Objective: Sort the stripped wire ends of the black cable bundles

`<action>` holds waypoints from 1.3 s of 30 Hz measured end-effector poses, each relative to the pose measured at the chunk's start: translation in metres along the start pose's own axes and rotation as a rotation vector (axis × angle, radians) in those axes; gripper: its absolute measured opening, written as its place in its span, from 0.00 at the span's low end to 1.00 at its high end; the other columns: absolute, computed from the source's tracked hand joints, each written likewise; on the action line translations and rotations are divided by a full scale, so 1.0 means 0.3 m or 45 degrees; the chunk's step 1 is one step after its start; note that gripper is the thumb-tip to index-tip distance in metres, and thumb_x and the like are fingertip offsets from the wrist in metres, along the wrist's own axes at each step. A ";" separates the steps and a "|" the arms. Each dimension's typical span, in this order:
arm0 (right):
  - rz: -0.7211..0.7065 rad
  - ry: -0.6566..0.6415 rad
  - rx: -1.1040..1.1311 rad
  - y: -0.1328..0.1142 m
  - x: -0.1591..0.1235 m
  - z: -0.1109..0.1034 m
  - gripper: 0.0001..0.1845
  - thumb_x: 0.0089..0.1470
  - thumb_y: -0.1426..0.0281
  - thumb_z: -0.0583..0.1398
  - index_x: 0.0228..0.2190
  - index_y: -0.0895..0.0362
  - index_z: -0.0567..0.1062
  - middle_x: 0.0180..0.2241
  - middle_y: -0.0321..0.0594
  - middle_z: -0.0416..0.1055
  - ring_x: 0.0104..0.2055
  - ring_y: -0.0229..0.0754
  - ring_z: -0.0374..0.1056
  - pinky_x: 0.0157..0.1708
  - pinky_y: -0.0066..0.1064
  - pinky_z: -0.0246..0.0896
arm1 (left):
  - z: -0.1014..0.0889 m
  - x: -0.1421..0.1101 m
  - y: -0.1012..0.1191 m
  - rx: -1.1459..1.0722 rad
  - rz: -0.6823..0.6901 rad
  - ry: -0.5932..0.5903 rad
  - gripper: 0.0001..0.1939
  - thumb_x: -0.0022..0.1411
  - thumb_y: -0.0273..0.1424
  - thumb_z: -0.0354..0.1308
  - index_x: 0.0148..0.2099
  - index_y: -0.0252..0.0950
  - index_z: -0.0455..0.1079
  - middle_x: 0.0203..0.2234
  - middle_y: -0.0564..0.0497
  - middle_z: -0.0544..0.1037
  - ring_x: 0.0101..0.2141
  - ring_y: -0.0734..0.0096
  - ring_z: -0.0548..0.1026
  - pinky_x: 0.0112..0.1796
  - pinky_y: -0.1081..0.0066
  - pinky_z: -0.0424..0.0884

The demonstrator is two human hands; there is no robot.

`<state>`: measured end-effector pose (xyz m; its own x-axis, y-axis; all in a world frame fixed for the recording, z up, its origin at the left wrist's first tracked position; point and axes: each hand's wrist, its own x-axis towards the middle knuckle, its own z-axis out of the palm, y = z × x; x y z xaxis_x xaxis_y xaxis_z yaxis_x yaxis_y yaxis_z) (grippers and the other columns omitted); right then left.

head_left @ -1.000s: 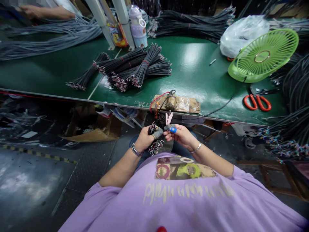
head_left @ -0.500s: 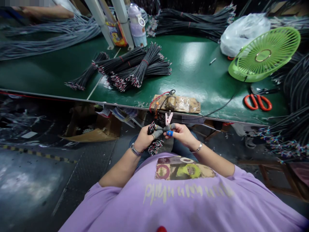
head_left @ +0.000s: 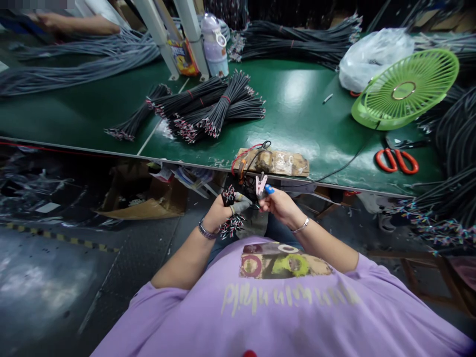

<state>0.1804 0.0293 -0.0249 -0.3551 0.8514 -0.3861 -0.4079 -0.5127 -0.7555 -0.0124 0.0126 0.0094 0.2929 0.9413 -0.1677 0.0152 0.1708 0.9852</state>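
Observation:
My left hand (head_left: 219, 212), with grey covers on thumb and finger, is closed around a bundle of short black cables (head_left: 231, 227). Red, white and black wire ends stick out above and below the grip. Close by on the right, my right hand (head_left: 279, 206) has its fingers pinched together, a blue wrap on the thumb. What lies in that pinch is too small to make out. Just at those fingertips is a pink clip (head_left: 261, 185), at the bench edge. A short dark piece shows between the two hands.
On the green bench (head_left: 305, 119) lie tied black cable bundles (head_left: 208, 106), a taped wooden block (head_left: 280, 161), orange-handled scissors (head_left: 396, 159), a green fan (head_left: 405, 91), a plastic bag (head_left: 375, 54) and a bottle (head_left: 214, 47). Another person's arm (head_left: 82, 24) is at the far left.
My hands were close together at the fingertips; now they are slightly apart. The left has shifted left with the cable bundle, and my right fingers have moved up beside the pink clip.

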 end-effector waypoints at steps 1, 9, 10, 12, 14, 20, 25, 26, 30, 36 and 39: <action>0.012 -0.001 0.042 -0.006 0.009 0.003 0.24 0.48 0.48 0.60 0.28 0.58 0.71 0.20 0.35 0.72 0.17 0.31 0.64 0.24 0.27 0.68 | -0.002 0.004 0.002 -0.024 -0.006 0.024 0.15 0.47 0.38 0.66 0.33 0.32 0.76 0.22 0.49 0.77 0.23 0.72 0.72 0.26 0.73 0.68; -0.016 -0.051 0.200 -0.048 0.066 0.048 0.24 0.52 0.47 0.56 0.30 0.57 0.73 0.27 0.38 0.75 0.26 0.35 0.70 0.29 0.28 0.69 | 0.017 0.037 0.024 -0.256 -0.106 0.111 0.17 0.46 0.40 0.67 0.32 0.31 0.71 0.13 0.56 0.69 0.13 0.78 0.66 0.17 0.74 0.61; -0.009 -0.039 0.242 -0.050 0.067 0.054 0.24 0.52 0.48 0.57 0.29 0.57 0.73 0.27 0.37 0.75 0.27 0.35 0.70 0.29 0.28 0.69 | 0.021 0.039 0.025 -0.280 -0.118 0.112 0.17 0.45 0.40 0.67 0.31 0.31 0.71 0.13 0.57 0.69 0.13 0.78 0.66 0.17 0.74 0.61; 0.002 -0.019 0.319 -0.055 0.066 0.064 0.22 0.52 0.50 0.58 0.28 0.58 0.73 0.26 0.36 0.75 0.26 0.35 0.70 0.29 0.28 0.68 | 0.028 0.042 0.026 -0.292 -0.128 0.119 0.18 0.44 0.40 0.68 0.31 0.31 0.71 0.12 0.57 0.69 0.13 0.78 0.66 0.17 0.75 0.61; 0.002 -0.001 0.360 -0.059 0.064 0.073 0.20 0.52 0.53 0.60 0.27 0.58 0.74 0.24 0.36 0.75 0.24 0.34 0.69 0.27 0.26 0.66 | 0.032 0.045 0.025 -0.275 -0.124 0.125 0.18 0.43 0.40 0.68 0.29 0.30 0.71 0.12 0.56 0.69 0.14 0.79 0.66 0.19 0.76 0.61; -0.021 0.039 0.393 -0.064 0.063 0.089 0.18 0.52 0.56 0.61 0.26 0.59 0.74 0.23 0.36 0.75 0.23 0.33 0.68 0.25 0.25 0.65 | 0.029 0.044 0.018 -0.222 -0.103 0.140 0.17 0.43 0.39 0.68 0.28 0.31 0.71 0.12 0.56 0.70 0.16 0.78 0.67 0.22 0.75 0.62; -0.051 0.040 0.411 -0.061 0.065 0.093 0.17 0.52 0.57 0.61 0.25 0.59 0.74 0.22 0.35 0.74 0.23 0.32 0.68 0.26 0.25 0.66 | 0.032 0.045 0.015 -0.164 -0.145 0.109 0.16 0.43 0.38 0.69 0.28 0.31 0.71 0.12 0.55 0.70 0.16 0.78 0.67 0.23 0.75 0.62; -0.053 0.034 0.402 -0.060 0.065 0.093 0.18 0.52 0.56 0.61 0.25 0.59 0.74 0.22 0.35 0.74 0.23 0.32 0.68 0.25 0.25 0.65 | 0.035 0.046 0.016 -0.167 -0.151 0.109 0.16 0.43 0.39 0.68 0.27 0.31 0.71 0.12 0.55 0.70 0.16 0.78 0.66 0.23 0.75 0.62; -0.033 0.018 0.359 -0.055 0.062 0.087 0.21 0.53 0.52 0.59 0.27 0.59 0.73 0.22 0.35 0.74 0.21 0.32 0.67 0.22 0.23 0.63 | 0.050 0.054 0.018 -0.205 -0.163 0.073 0.17 0.43 0.40 0.68 0.24 0.30 0.70 0.10 0.55 0.68 0.14 0.79 0.65 0.22 0.74 0.61; 0.033 -0.045 0.387 -0.048 0.047 0.061 0.26 0.55 0.47 0.51 0.31 0.57 0.73 0.28 0.38 0.75 0.25 0.33 0.68 0.24 0.25 0.66 | 0.045 0.044 0.008 -0.213 -0.158 0.084 0.17 0.43 0.40 0.68 0.26 0.30 0.71 0.12 0.55 0.69 0.16 0.77 0.67 0.23 0.75 0.61; 0.051 -0.094 0.398 -0.037 0.036 0.045 0.27 0.56 0.47 0.49 0.31 0.57 0.72 0.28 0.38 0.75 0.24 0.33 0.67 0.26 0.26 0.68 | 0.039 0.032 0.003 -0.206 -0.166 0.085 0.16 0.43 0.39 0.68 0.27 0.31 0.71 0.13 0.55 0.70 0.17 0.77 0.68 0.23 0.75 0.62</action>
<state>0.1699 0.0428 -0.0136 -0.4315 0.8252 -0.3645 -0.6267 -0.5648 -0.5369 0.0017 0.0184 0.0092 0.2343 0.9245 -0.3008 -0.1062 0.3319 0.9373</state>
